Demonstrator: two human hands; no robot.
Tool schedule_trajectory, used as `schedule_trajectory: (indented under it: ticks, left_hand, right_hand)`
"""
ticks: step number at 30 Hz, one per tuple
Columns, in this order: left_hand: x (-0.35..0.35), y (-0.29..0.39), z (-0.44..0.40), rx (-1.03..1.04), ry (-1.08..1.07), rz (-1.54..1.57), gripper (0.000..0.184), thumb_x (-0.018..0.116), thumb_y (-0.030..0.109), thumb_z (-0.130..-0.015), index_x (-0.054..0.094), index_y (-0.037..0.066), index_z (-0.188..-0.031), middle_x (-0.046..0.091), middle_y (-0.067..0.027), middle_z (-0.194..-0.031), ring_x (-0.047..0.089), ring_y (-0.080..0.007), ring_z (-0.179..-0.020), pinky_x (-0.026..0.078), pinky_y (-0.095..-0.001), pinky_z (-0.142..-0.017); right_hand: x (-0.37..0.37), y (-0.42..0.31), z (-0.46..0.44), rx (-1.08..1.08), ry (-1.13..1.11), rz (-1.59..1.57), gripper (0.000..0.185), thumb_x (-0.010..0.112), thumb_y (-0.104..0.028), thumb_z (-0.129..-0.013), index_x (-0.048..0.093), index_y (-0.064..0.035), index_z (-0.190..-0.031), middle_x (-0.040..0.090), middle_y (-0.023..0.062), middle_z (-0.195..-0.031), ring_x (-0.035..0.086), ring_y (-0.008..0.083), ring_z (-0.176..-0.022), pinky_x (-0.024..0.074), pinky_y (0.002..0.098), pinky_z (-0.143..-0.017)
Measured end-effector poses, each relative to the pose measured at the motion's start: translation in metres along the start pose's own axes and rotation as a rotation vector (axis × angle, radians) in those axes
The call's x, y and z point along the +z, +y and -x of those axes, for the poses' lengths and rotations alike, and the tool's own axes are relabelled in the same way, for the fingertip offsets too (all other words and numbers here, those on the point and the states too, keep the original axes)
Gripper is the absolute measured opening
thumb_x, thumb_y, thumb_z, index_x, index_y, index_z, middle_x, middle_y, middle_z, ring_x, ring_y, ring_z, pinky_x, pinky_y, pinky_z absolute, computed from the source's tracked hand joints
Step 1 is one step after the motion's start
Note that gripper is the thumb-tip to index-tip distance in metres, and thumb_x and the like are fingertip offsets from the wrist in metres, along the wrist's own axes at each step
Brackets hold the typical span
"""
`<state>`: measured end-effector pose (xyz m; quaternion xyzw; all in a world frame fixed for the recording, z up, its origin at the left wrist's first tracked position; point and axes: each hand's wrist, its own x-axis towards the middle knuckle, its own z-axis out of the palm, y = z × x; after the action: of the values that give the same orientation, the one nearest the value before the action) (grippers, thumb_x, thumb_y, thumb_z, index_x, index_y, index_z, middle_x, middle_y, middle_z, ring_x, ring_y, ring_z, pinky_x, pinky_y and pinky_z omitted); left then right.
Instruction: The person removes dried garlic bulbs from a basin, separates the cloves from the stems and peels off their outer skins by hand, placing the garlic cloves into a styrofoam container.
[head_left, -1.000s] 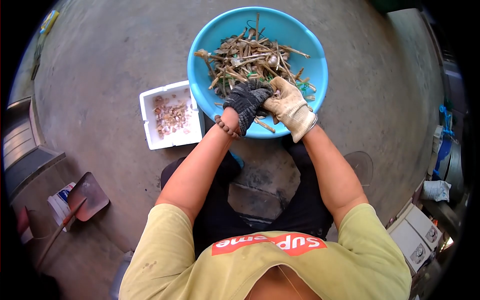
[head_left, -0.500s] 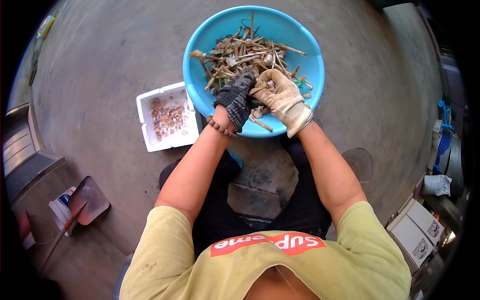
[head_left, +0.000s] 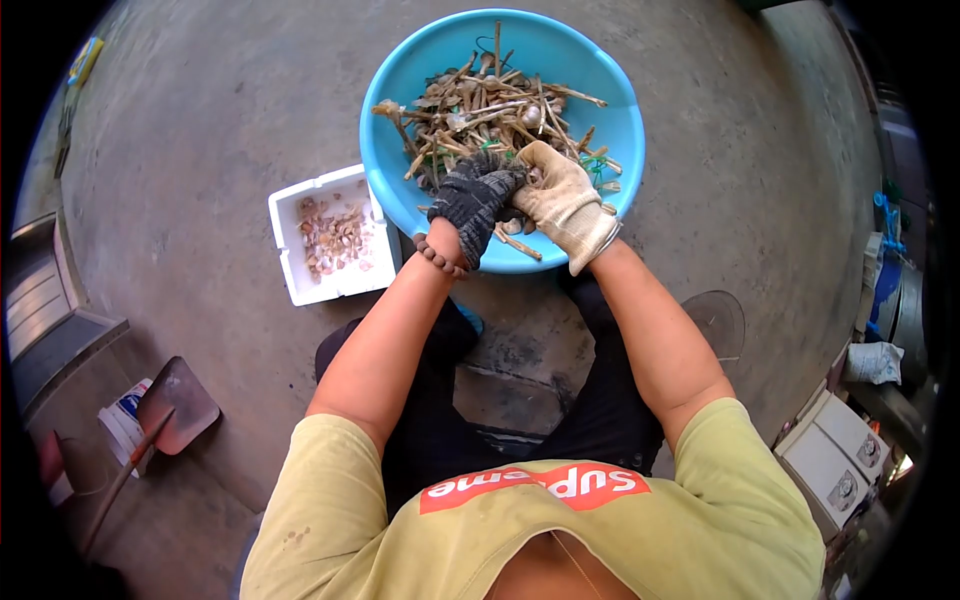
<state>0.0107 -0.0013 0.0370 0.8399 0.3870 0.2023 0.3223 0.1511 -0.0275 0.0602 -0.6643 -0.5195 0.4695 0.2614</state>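
Note:
My left hand (head_left: 472,203), in a dark grey knit glove, is closed above the near side of a blue basin (head_left: 385,165). Beside it my right hand (head_left: 562,200), in a cream glove, curls around a garlic bulb, of which a small part shows between the fingers. The fingertips of both hands meet at the bulb; what the left fingers pinch is hidden. Dry garlic stalks and bulbs (head_left: 490,105) are heaped in the basin. A white foam box (head_left: 290,245) left of the basin holds loose garlic cloves (head_left: 335,238).
A shovel (head_left: 180,405) and a white bucket (head_left: 122,428) are at the lower left. Pale boxes (head_left: 832,455) and a white bag (head_left: 873,362) line the right side. A round flat disc (head_left: 715,325) lies on the floor right of my legs.
The hands moved apart slightly, then came back together at the fingertips. The basin and foam box have shifted a little left in view.

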Motion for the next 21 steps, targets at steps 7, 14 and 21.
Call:
schedule_trajectory:
  ticks: [7,14,21]
  left_hand:
    - [0.014,-0.004,0.003,-0.043,-0.010,-0.121,0.021,0.051,0.021,-0.078,0.062,0.011,-0.093,0.058,-0.0144,-0.092,0.055,-0.0311,-0.085,0.043,-0.0389,-0.074]
    - [0.012,-0.003,0.002,-0.046,-0.078,-0.200,0.021,0.051,0.022,-0.076,0.062,0.010,-0.089,0.057,-0.0159,-0.092,0.055,-0.0324,-0.087,0.044,-0.0400,-0.074]
    - [0.004,-0.008,0.003,-0.075,-0.107,-0.231,0.025,0.063,0.015,-0.064,0.061,0.008,-0.088,0.058,-0.0152,-0.089,0.054,-0.0329,-0.088,0.043,-0.0416,-0.075]
  right_hand:
    - [0.008,-0.001,0.004,0.002,0.062,0.078,0.028,0.063,-0.010,-0.067,0.054,0.0003,-0.091,0.059,0.0161,-0.077,0.058,0.0247,-0.069,0.0465,0.0320,-0.064]
    - [0.013,-0.010,0.008,0.062,0.043,0.068,0.025,0.063,-0.011,-0.068,0.054,-0.0004,-0.088,0.059,0.0154,-0.074,0.058,0.0236,-0.067,0.0462,0.0316,-0.063]
    - [0.010,-0.017,0.008,0.060,-0.005,0.007,0.021,0.063,-0.010,-0.069,0.053,-0.0011,-0.084,0.056,0.0102,-0.065,0.056,0.0175,-0.056,0.0469,0.0285,-0.053]
